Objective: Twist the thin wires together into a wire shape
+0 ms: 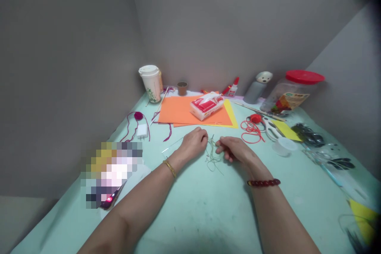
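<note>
Both my hands rest on a mint-green table (190, 210), close together near its middle. My left hand (193, 143), with a gold bracelet on the wrist, is closed in a pinch on one end of a tangle of thin pale green thread (212, 156). My right hand (233, 149), a dark red bead bracelet on its wrist, pinches the other side of the same thread. Loose strands trail onto the table below and between the two hands.
Behind the hands lie orange paper (178, 111) with a tissue pack (206, 106), red cord (251, 131), scissors (269, 127), glue bottle (233, 87), paper cup (151, 83) and red-lidded jar (293, 91). A charger (142, 130) and phone (111, 198) sit left; plastic bags right.
</note>
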